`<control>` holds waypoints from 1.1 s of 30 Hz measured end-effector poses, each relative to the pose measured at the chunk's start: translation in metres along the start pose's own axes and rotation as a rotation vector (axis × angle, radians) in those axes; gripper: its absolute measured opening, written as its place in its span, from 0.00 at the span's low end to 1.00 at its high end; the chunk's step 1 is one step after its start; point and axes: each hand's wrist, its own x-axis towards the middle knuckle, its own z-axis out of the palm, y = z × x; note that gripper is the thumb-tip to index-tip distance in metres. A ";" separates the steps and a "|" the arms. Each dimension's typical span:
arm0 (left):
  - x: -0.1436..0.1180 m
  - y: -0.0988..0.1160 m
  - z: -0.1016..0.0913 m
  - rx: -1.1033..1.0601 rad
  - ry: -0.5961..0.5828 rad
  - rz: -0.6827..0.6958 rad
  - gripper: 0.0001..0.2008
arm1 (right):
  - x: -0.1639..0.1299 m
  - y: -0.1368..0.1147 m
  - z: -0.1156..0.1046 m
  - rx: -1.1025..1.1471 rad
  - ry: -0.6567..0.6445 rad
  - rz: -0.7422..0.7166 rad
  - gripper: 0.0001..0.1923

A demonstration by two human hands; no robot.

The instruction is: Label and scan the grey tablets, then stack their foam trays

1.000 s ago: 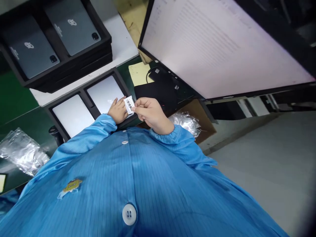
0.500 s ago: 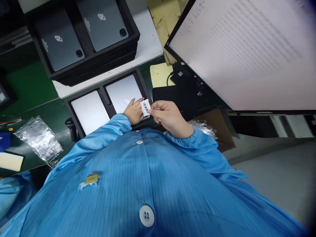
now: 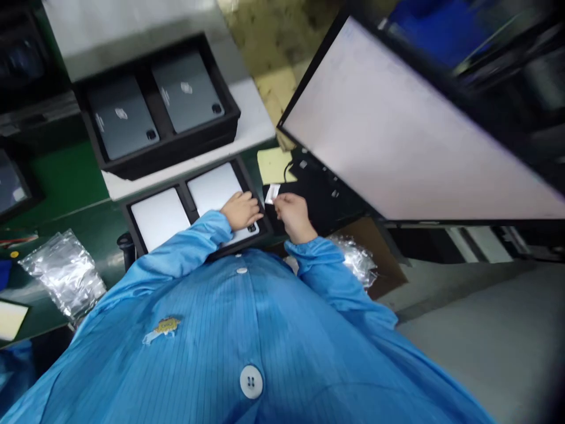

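My right hand [image 3: 292, 215] pinches a small white barcode label [image 3: 272, 193] by its edge, holding it just right of a black tray [image 3: 185, 200]. That tray holds two silver tablets lying back up. My left hand [image 3: 241, 211] rests palm down on the right silver tablet [image 3: 216, 188], near its lower corner. The left silver tablet [image 3: 159, 218] lies untouched beside it. Both arms wear blue smock sleeves.
A second black tray [image 3: 176, 150] with two dark grey tablets sits on a white shelf behind. A large lit monitor [image 3: 397, 141] tilts over the right side. Clear plastic bags [image 3: 64, 274] lie at left and more plastic film [image 3: 355, 259] at right. A yellow note [image 3: 272, 165] lies by the monitor base.
The head has pulled back and the view blurred. My right hand has carried the label away from my left hand toward the right; my left hand now lies flat on the tablet.
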 end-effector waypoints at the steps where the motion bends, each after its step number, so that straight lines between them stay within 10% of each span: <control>1: -0.005 0.000 -0.008 0.020 0.030 0.013 0.24 | 0.001 0.000 0.002 -0.040 -0.010 0.023 0.10; 8: -0.071 -0.002 -0.025 0.083 0.373 -0.008 0.21 | -0.013 -0.012 0.065 -0.569 -0.443 -0.124 0.06; 13: -0.087 0.001 -0.023 0.048 0.432 -0.030 0.20 | -0.017 -0.013 0.080 -0.821 -0.329 -0.207 0.07; 20: -0.074 0.007 0.018 -0.020 0.126 -0.123 0.26 | -0.015 0.010 0.022 -0.560 0.123 -0.190 0.14; 25: -0.105 0.015 0.033 -0.133 0.058 -0.193 0.30 | -0.029 0.041 0.023 -0.475 -0.002 -0.195 0.19; 28: -0.175 0.021 0.027 -0.144 0.296 -0.486 0.28 | -0.037 0.054 0.032 -0.512 -0.087 -0.193 0.22; 33: -0.293 0.032 0.037 -0.241 0.596 -1.349 0.45 | -0.035 0.053 0.033 -0.611 -0.118 -0.155 0.20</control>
